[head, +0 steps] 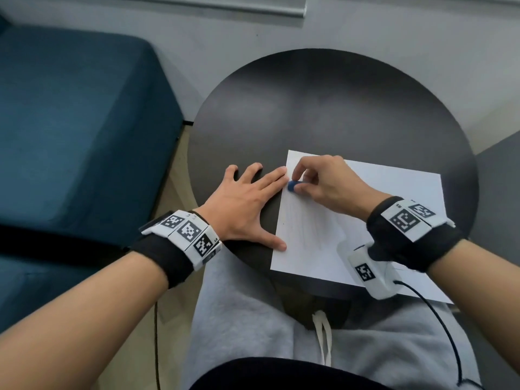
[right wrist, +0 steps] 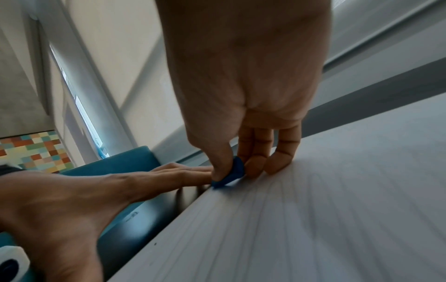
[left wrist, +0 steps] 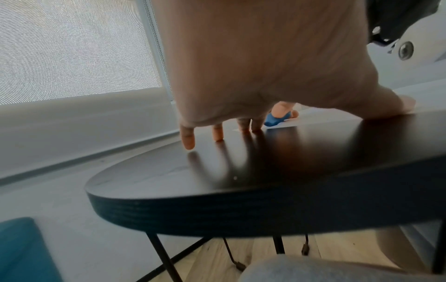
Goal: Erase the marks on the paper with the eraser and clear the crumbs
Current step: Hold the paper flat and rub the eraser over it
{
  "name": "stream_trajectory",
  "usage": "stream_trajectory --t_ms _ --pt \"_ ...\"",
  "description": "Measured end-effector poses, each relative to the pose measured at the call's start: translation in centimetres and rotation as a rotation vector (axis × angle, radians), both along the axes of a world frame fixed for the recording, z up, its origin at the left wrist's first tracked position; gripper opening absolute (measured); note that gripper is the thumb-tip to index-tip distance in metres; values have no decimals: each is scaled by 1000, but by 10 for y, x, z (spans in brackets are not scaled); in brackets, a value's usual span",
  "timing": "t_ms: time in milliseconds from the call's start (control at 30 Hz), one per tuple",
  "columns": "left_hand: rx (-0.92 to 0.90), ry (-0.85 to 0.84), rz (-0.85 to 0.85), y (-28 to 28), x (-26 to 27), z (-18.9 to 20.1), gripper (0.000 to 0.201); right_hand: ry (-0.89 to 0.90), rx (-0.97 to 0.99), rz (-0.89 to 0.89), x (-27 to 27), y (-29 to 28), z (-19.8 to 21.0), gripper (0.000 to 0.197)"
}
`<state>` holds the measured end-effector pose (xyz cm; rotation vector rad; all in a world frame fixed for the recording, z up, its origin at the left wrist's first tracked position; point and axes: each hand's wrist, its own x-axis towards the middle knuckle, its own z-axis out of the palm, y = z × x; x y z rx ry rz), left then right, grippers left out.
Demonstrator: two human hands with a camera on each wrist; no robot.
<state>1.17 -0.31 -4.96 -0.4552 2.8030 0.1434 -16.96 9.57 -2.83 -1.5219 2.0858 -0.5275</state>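
A white sheet of paper [head: 365,220] lies on the round dark table [head: 323,108], with faint pencil lines [right wrist: 277,219] running across its left part. My right hand [head: 323,181] pinches a small blue eraser [head: 292,186] between thumb and fingers and presses it onto the paper near its left edge. The blue eraser [right wrist: 231,175] shows the same way in the right wrist view. My left hand [head: 244,204] lies flat with fingers spread on the table, its thumb and fingertips touching the paper's left edge. In the left wrist view the eraser [left wrist: 275,119] shows beyond my left fingertips [left wrist: 218,133].
A teal sofa [head: 70,136] stands left of the table. My lap in grey trousers [head: 253,319] is under the table's near edge. A black cable [head: 439,319] runs from the right wrist camera. The paper's near right corner overhangs the table.
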Motion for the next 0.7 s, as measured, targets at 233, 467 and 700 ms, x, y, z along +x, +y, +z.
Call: stream_trajectory --t_ms 233,467,700 --pt "-30 -20 -21 0 -3 2 130 -49 40 53 -3 -4 2 6" --pt "-17 -13 -28 -2 -3 0 132 -27 53 88 5 6 0 9" --pt "-49 -27 -44 -1 -5 4 135 -5 14 28 1 -7 2 10"
